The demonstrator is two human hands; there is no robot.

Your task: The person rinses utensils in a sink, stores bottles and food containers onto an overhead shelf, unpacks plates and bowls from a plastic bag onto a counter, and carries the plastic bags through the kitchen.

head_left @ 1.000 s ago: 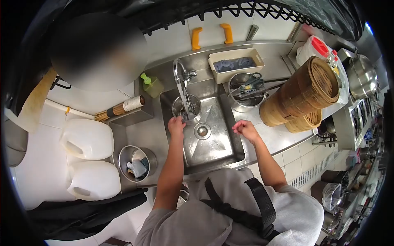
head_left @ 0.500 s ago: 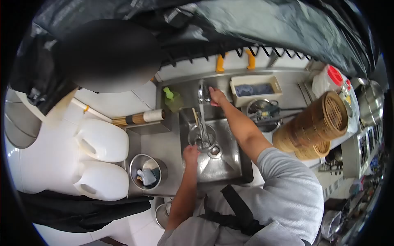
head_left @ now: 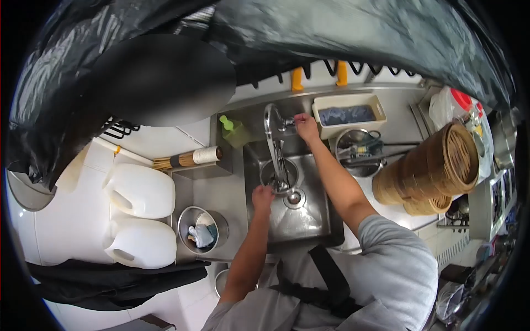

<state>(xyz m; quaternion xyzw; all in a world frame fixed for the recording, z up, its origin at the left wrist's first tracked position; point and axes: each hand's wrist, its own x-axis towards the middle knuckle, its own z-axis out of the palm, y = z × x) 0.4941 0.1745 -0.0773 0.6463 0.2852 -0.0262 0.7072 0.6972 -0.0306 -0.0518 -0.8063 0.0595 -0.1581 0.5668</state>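
Observation:
In the sink (head_left: 309, 220), a round metal pot (head_left: 291, 185) stands under the tap's curved spout (head_left: 268, 118), with metal utensils (head_left: 280, 165) inside it. A stream that looks like water comes down from the spout into the pot. My left hand (head_left: 262, 197) is closed at the near left rim of the pot. Behind the sink, my right hand (head_left: 306, 128) has its fingers closed on the tap handle (head_left: 289, 121), right of the spout. The sink drain (head_left: 294, 198) shows beside the pot.
To the right are a cream tub (head_left: 350, 113) with dark cloth, a pan of tools (head_left: 359, 151) and stacked bamboo steamers (head_left: 428, 165). Left stand a metal bucket (head_left: 221, 229), white jugs (head_left: 141, 190), a bamboo brush (head_left: 187, 160) and a green bottle (head_left: 229, 129). Black plastic hangs above.
My right hand has shifted right, away from the spout, and the tap handle now shows. My left hand stays at the pot rim. The whole view has shifted slightly.

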